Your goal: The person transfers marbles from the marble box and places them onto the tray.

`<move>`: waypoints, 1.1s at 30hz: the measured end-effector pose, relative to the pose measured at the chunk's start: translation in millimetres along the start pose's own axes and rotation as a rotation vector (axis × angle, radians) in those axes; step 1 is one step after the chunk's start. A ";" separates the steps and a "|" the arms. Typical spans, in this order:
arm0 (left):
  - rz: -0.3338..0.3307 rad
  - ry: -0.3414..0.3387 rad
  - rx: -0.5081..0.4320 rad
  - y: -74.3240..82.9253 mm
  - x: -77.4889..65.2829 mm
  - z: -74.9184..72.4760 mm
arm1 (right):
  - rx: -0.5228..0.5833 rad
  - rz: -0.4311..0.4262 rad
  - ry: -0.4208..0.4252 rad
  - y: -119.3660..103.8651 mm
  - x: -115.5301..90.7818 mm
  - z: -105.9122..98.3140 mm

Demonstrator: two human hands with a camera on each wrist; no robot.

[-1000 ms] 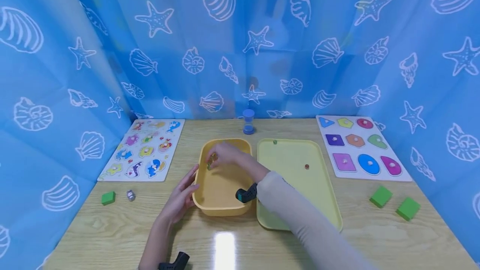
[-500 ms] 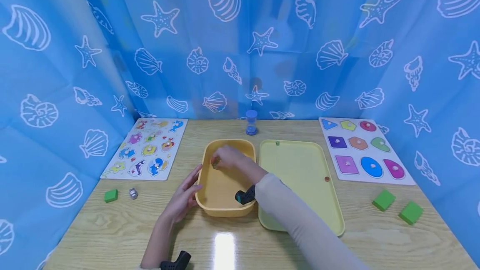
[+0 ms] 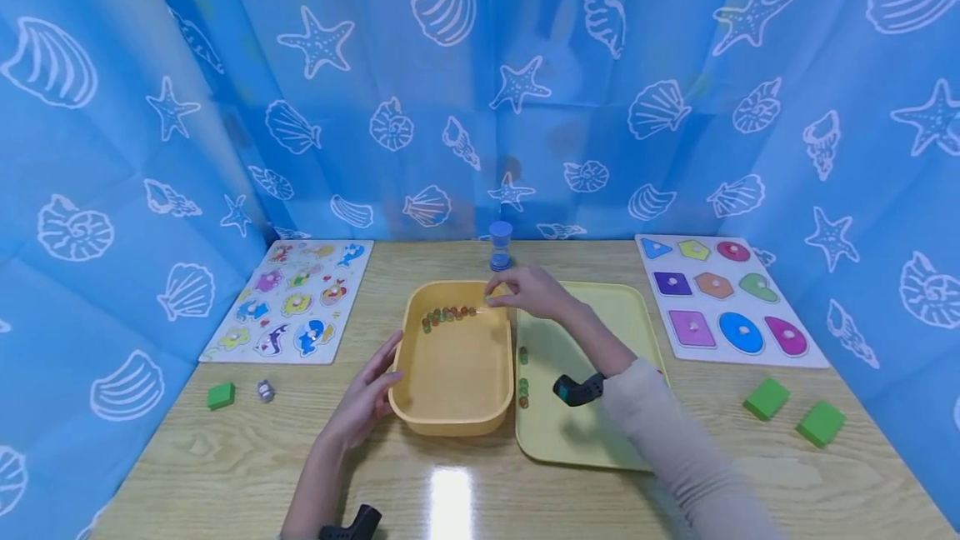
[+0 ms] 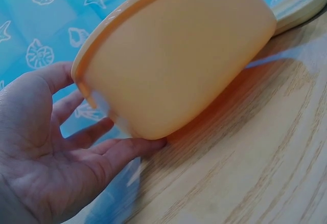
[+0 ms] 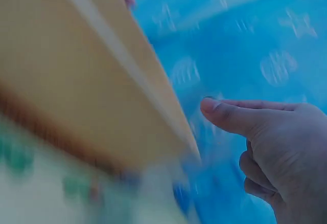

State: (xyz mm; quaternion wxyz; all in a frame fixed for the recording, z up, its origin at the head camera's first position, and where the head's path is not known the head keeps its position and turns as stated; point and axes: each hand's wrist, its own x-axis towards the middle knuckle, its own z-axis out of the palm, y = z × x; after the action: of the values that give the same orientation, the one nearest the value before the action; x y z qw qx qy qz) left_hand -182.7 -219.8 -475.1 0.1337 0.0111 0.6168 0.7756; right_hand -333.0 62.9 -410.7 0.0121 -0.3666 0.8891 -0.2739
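Observation:
My left hand (image 3: 367, 394) steadies the orange plastic bin (image 3: 453, 377), its thumb at the rim and the other fingers along the outer wall; the left wrist view shows the hand (image 4: 56, 142) against that wall. Several small red and green marbles (image 3: 450, 314) lie in a row near the bin's back wall. Over the bin's back right corner, my right hand (image 3: 536, 292) pinches with thumb and forefinger a tiny greenish marble, mostly hidden by the fingertips. The right wrist view has this hand (image 5: 286, 142) beside the bin, its other fingers curled in.
A pale yellow tray (image 3: 555, 440) stands against the bin's right side, with several marbles (image 3: 523, 390) along its left edge. Two puzzle boards (image 3: 288, 298) flank the back, with a blue sand timer (image 3: 500, 245) between them. Green blocks (image 3: 767, 399) and a small grey figurine (image 3: 266, 391) lie outward.
My right hand has left the marbles in the bin and moved right to its back right corner, uncovering the row. A red marble in the tray has rolled to the right edge. The left hand stays.

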 end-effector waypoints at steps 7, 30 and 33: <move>-0.020 -0.013 -0.006 2.8 -1.5 2.1 | -0.101 0.182 0.022 73.2 -65.9 -16.7; 0.006 -0.015 0.013 -2.4 -2.3 0.6 | 0.088 -0.111 -0.079 -14.9 36.4 14.2; 0.006 -0.021 0.011 -2.4 -1.5 1.0 | 0.112 -0.124 -0.165 -28.6 55.8 31.3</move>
State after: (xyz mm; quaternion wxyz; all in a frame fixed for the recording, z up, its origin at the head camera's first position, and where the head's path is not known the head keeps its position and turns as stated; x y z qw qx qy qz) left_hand -180.6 -218.6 -476.8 0.1376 0.0220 0.6197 0.7724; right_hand -348.4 -5.5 -413.1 0.0889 -0.4412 0.8438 -0.2924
